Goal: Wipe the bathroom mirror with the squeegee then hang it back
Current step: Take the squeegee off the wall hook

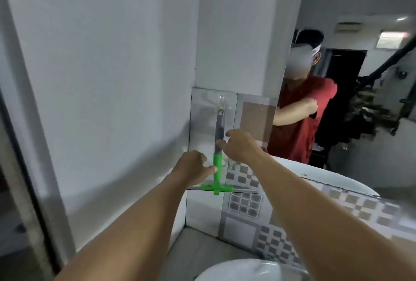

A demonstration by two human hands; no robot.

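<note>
A squeegee (218, 168) with a grey grip, a green shaft and a green crossbar hangs upright from a clear suction hook (221, 103) on the glossy tiled wall in the corner. My right hand (239, 145) is at the grey grip, thumb and forefinger spread and just touching its right side. My left hand (192, 166) is loosely curled to the left of the green shaft, with its thumb tip against the shaft. The bathroom mirror (364, 112) fills the wall to the right and reflects a person in a red shirt.
A white basin (243, 269) sits at the bottom edge below my arms. A white curved rim (315, 171) runs beneath the mirror above patterned tiles (337, 208). A plain white wall and a door frame (33, 157) close off the left.
</note>
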